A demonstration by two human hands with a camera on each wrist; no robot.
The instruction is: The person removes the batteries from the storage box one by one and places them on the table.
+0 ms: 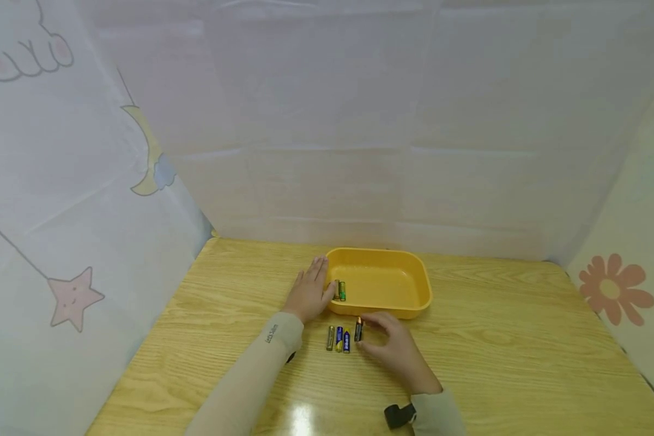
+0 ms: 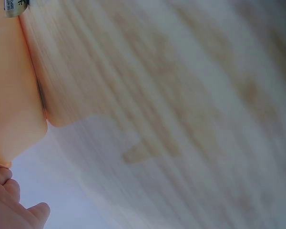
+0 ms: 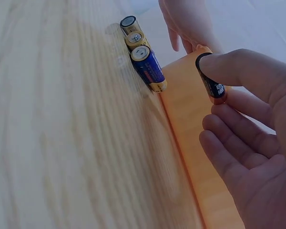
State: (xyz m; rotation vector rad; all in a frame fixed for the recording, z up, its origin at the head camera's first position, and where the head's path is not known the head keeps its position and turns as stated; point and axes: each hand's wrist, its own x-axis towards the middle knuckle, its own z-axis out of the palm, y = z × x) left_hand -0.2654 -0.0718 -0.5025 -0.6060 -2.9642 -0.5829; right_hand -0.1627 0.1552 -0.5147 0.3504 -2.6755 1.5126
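Note:
My right hand (image 1: 395, 351) pinches a black battery with a copper end (image 1: 358, 330) between thumb and fingers, just in front of the tray. In the right wrist view the thumb lies on one end of this battery (image 3: 210, 81). My left hand (image 1: 309, 292) rests against the left side of the yellow tray (image 1: 409, 313), fingers extended and thumb over the rim. Beside the right hand, a gold battery (image 1: 330, 338), a blue and yellow battery (image 1: 339, 339) and a dark blue battery (image 1: 347, 341) stand in a row. Inside the tray's left end lies a green battery (image 1: 343, 291) next to another battery.
The tray sits toward the back of a wooden table (image 1: 512, 339). Behind it hangs a pale cloth (image 1: 327, 151), and printed cloths stand along the left and right sides. A black wrist strap (image 1: 399, 416) is on the right arm.

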